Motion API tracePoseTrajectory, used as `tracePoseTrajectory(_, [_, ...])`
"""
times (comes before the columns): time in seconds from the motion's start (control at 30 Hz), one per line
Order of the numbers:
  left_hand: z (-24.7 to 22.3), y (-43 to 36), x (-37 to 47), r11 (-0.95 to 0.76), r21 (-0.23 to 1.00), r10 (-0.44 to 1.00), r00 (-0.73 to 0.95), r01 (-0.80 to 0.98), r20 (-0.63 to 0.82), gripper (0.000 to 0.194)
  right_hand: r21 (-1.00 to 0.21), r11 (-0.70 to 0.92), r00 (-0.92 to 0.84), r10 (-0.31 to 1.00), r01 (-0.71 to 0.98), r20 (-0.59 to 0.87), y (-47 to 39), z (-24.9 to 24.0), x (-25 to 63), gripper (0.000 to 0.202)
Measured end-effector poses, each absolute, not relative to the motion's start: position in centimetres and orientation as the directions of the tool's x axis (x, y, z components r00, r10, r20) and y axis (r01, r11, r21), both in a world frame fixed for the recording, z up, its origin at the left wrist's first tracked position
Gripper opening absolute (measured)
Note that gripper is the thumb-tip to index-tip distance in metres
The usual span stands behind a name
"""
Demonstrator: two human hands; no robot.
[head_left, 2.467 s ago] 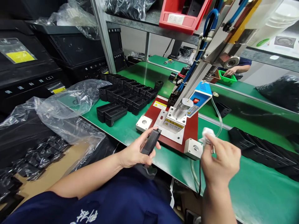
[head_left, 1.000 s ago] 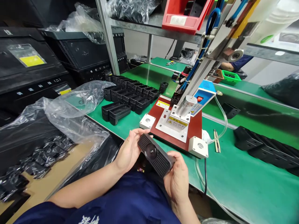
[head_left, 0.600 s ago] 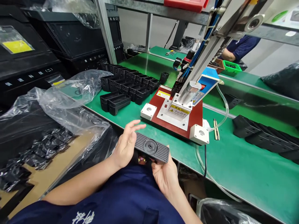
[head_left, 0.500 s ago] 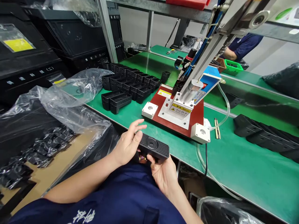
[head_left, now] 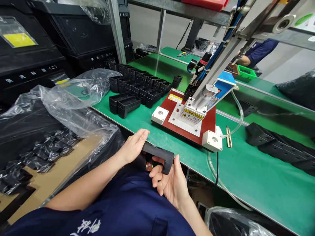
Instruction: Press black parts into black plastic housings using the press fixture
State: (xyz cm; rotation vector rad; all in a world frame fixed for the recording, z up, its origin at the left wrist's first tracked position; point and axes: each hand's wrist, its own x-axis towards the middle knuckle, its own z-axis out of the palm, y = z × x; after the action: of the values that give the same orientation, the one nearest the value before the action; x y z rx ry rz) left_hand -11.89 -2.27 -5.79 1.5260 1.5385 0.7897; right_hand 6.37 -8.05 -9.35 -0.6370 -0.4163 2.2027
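Two hands on one black plastic housing (head_left: 158,152). The housing is in the air at the front edge of the green bench (head_left: 256,173), in front of the press (head_left: 205,96) and apart from it. Its long side faces the wearer, cutout near the right end, that end slightly lower.

Left hand (head_left: 134,147): closed on the housing's left end, thumb uppermost; the other fingers are mostly hidden. Right hand (head_left: 172,183): palm up, gripping the right end, thumb against the outer end, fingers curled under and behind the cutout.

Press: red base plate (head_left: 166,126) on the bench, white button box (head_left: 159,115) at its near left corner, second white box (head_left: 212,141) at its near right. Knife-like brass-coloured tool (head_left: 229,136) lies just right of the latter. Open black trays (head_left: 128,106) stand in rows left of the press; more black parts (head_left: 278,144) lean in a row at right. Beyond, a co-worker's dark blue sleeve (head_left: 262,51) near a green bin (head_left: 246,78).
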Motion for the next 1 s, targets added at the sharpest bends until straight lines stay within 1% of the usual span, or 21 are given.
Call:
tracePoseTrajectory(0.17, [-5.5,-2.2,-12.1,0.014,0.846,0.992,0.096,0.533,-0.077,0.056,-0.522,-0.624,-0.526,0.778,-0.581,-0.344,-8.1,-9.2,6.3,0.073])
tracePoseTrajectory(0.3, [-5.4,-2.2,-11.9,-0.027,0.809,0.995,0.092,0.587,-0.033,0.052,-0.602,-0.54,-0.43,0.839,-0.587,-0.333,-8.1,-9.1,6.1,0.059])
tracePoseTrajectory(0.5, [-5.4,-2.2,-11.7,0.008,0.818,0.992,0.101,0.575,-0.081,0.054,-0.687,-0.491,-0.331,0.871,-0.536,-0.364,-7.9,-9.5,6.1,0.05])
tracePoseTrajectory(0.6, [-5.3,-2.3,-11.6,-0.003,0.831,0.987,0.134,0.556,-0.085,0.054,-0.715,-0.477,-0.286,0.879,-0.512,-0.382,-7.9,-9.4,6.2,0.05])
tracePoseTrajectory(0.7, [-5.3,-2.5,-11.4,-0.018,0.844,0.982,0.167,0.536,-0.085,0.052,-0.738,-0.436,-0.193,0.898,-0.515,-0.395,-7.9,-9.3,6.2,0.049])
tracePoseTrajectory(0.87, [-5.2,-3.1,-10.6,-0.048,0.848,0.979,0.193,0.527,-0.064,0.047,-0.771,-0.384,-0.052,0.907,-0.507,-0.418,-7.6,-9.3,6.3,0.054])
tracePoseTrajectory(1.0, [-5.3,-3.8,-10.0,-0.085,0.82,0.979,0.2,0.565,-0.036,0.046,-0.812,-0.368,0.008,0.909,-0.452,-0.416,-7.3,-9.7,6.5,0.054])
